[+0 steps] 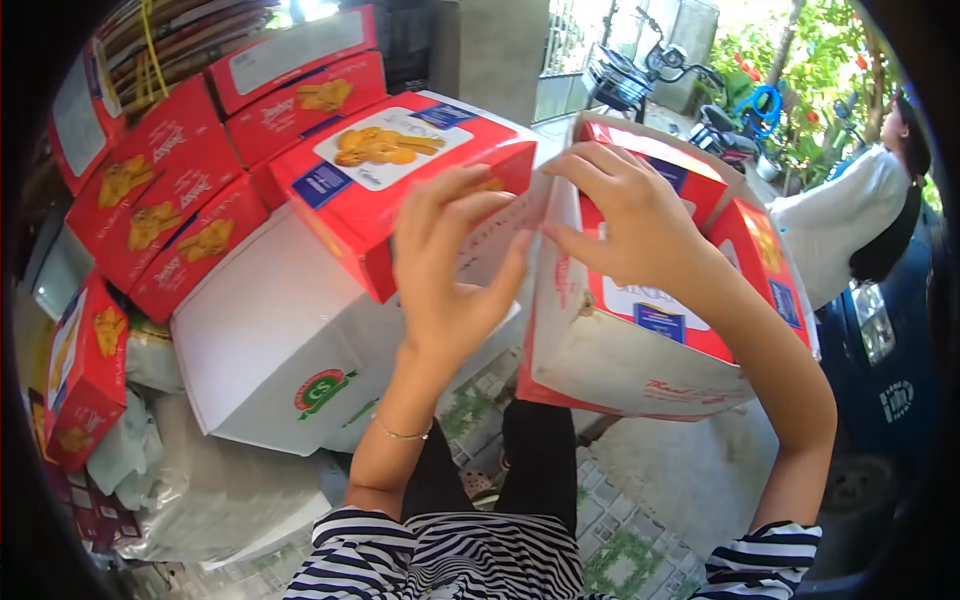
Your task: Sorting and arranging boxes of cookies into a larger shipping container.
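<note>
My left hand (pixel 445 265) is raised, thumb and fingers spread, in front of a red box (pixel 375 195) with a picture of fried food on its top. That box rests on a white carton (pixel 270 325) bearing a green and red emblem. Over the left rim of an open white carton (pixel 640 365) hovers my right hand (pixel 640 215), its thumb and curved fingers apart. Several red boxes (pixel 762 245) stand inside the open carton. Whether either hand's fingertips touch a box or the carton's rim, I cannot tell.
Stacked red boxes (pixel 165 200) fill the left, with tied flattened cardboard (pixel 150 60) behind. A lone red box (pixel 92 375) leans by plastic-wrapped bundles (pixel 215 485). Motorbikes (pixel 655 65) stand beyond. At right are a person in white (pixel 845 225) and a dark blue vehicle (pixel 890 345).
</note>
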Action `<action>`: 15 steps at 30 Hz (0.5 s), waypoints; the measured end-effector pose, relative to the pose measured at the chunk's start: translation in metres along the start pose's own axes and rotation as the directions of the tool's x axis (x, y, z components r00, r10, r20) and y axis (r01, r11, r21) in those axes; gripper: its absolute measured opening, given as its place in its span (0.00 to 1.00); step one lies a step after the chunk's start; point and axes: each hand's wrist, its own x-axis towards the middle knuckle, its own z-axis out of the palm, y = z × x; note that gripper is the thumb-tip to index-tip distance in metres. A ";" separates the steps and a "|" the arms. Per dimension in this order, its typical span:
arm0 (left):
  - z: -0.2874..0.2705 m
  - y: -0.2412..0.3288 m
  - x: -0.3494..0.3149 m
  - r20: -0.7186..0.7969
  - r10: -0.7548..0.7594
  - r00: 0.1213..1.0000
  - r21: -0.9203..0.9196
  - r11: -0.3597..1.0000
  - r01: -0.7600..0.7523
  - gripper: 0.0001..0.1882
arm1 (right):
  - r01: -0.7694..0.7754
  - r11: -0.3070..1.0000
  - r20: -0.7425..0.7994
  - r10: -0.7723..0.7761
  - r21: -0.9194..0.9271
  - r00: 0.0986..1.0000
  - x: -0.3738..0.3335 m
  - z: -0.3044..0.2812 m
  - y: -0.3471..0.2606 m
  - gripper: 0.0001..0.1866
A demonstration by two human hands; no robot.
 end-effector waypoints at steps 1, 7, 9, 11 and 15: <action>-0.015 -0.005 0.004 0.001 0.007 1.000 0.188 0.982 -0.007 0.19 | -0.005 1.000 0.002 0.005 -0.004 1.000 0.012 0.010 0.001 0.26; -0.069 -0.074 -0.019 0.150 -0.295 0.944 0.650 0.749 0.131 0.30 | -0.224 0.939 0.154 0.269 -0.260 0.951 0.066 0.080 0.035 0.36; -0.067 -0.089 -0.028 0.162 -0.371 0.914 0.346 0.889 0.300 0.36 | -0.243 0.927 0.327 0.332 -0.285 0.885 0.075 0.089 0.038 0.46; -0.057 -0.093 -0.038 0.032 -0.334 0.942 0.148 0.934 0.326 0.37 | -0.216 0.877 0.445 0.414 -0.430 0.794 0.075 0.099 0.034 0.56; -0.053 -0.094 -0.036 0.010 -0.334 0.943 0.203 0.924 0.325 0.37 | -0.319 0.924 0.495 0.382 -0.212 0.780 0.080 0.096 0.042 0.62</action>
